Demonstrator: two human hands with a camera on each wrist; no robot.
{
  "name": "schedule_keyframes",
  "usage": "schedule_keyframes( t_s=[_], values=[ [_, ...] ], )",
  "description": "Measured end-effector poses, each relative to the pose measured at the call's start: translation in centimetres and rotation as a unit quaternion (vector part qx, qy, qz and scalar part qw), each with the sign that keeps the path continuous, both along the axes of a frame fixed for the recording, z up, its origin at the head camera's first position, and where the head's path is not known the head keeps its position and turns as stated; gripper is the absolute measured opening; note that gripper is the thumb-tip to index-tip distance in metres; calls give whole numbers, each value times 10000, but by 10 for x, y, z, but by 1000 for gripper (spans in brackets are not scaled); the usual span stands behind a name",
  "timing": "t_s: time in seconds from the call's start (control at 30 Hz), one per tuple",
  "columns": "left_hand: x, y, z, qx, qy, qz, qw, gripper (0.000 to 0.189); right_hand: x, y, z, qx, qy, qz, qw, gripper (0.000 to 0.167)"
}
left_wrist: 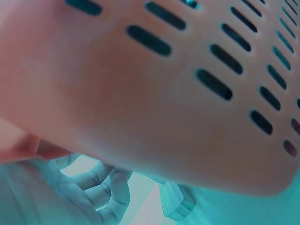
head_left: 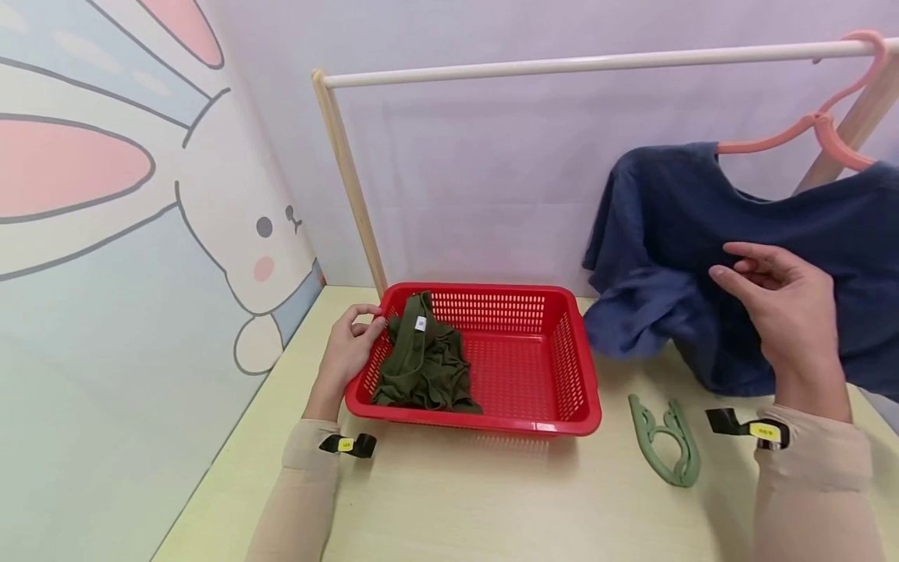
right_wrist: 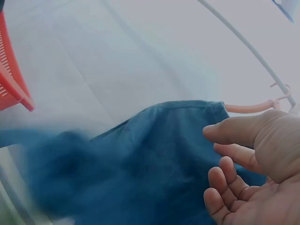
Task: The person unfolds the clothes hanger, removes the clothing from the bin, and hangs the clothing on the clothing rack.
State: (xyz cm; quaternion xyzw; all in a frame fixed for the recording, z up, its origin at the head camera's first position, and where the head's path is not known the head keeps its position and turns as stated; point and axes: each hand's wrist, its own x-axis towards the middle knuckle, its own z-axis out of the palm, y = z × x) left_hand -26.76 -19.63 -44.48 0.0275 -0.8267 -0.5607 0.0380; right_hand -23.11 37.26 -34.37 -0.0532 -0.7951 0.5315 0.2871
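My left hand [head_left: 353,343] grips the left rim of a red plastic basket [head_left: 485,421], with the thumb near the top edge. In the left wrist view, the slotted basket wall [left_wrist: 117,103] covers part of that hand's fingers. Crumpled inside the basket, on its left side, is a dark green garment [head_left: 438,367] with a white label. My right hand [head_left: 794,300] holds nothing, its fingers loosely bent in front of a dark blue shirt [head_left: 688,203]. The shirt is on a pink hanger [head_left: 769,142], and its lower left part looks blurred in the right wrist view.
A white rail [head_left: 562,66] on wooden posts [head_left: 351,179] carries the hanger at the right. On the pale tabletop [head_left: 492,499], a folded green hanger [head_left: 667,445] lies between basket and right forearm. A wall with a rabbit picture [head_left: 211,195] borders the left side.
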Motion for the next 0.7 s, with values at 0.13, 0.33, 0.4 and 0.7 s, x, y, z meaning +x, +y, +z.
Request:
schedule_keyframes(
  t_s=[0.13, 0.33, 0.4, 0.7],
  values=[
    [-1, 0, -1, 16, -26, 31, 10000, 39, 2, 2, 1, -248, 62, 256, 9993, 49],
    [-1, 0, -1, 68, -68, 34, 9999, 40, 3, 1, 3, -295, 23, 370, 9989, 49],
    [-1, 0, -1, 61, -73, 44, 9999, 40, 3, 0, 4, -316, 3, 367, 9988, 49],
    [-1, 0, -1, 31, -47, 15, 10000, 39, 5, 0, 4, -700, 85, 561, 9959, 51]
  ],
)
